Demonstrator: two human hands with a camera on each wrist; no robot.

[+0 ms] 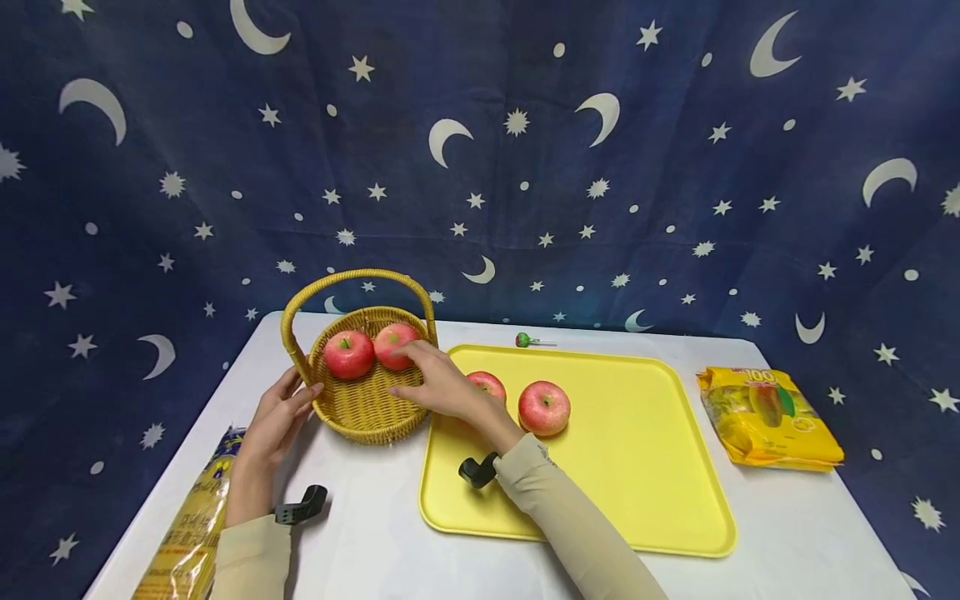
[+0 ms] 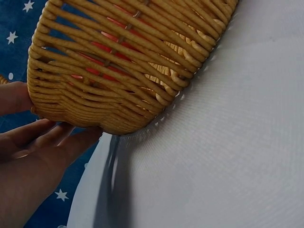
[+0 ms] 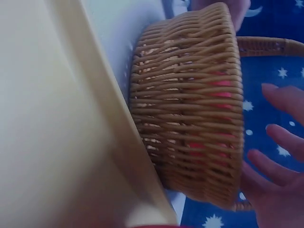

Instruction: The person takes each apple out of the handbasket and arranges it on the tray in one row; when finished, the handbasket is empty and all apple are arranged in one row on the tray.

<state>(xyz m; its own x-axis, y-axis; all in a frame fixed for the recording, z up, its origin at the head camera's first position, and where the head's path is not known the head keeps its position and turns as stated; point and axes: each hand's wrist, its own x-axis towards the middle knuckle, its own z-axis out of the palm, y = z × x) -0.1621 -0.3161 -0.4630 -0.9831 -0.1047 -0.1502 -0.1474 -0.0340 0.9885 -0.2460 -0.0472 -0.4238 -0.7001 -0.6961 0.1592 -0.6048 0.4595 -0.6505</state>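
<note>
A yellow wicker basket (image 1: 369,407) with a tall arched handle stands at the left of the table. In it lie a red apple (image 1: 348,355) and a paler one (image 1: 393,345), side by side toward the back. My left hand (image 1: 279,414) grips the basket's left side, thumb at the rim and fingers against the outer weave (image 2: 118,71). Over the basket's right rim reaches my right hand (image 1: 431,379), its fingers spread beside the paler apple and partly covering it. Nothing shows within the right hand's fingers (image 3: 285,142) in the right wrist view.
Right of the basket lies a yellow tray (image 1: 637,467) bearing two apples, one (image 1: 544,408) in full view, the other (image 1: 487,385) partly behind my right wrist. A lollipop (image 1: 525,340) lies behind the tray, a yellow candy bag (image 1: 772,417) right, a long packet (image 1: 187,525) at left.
</note>
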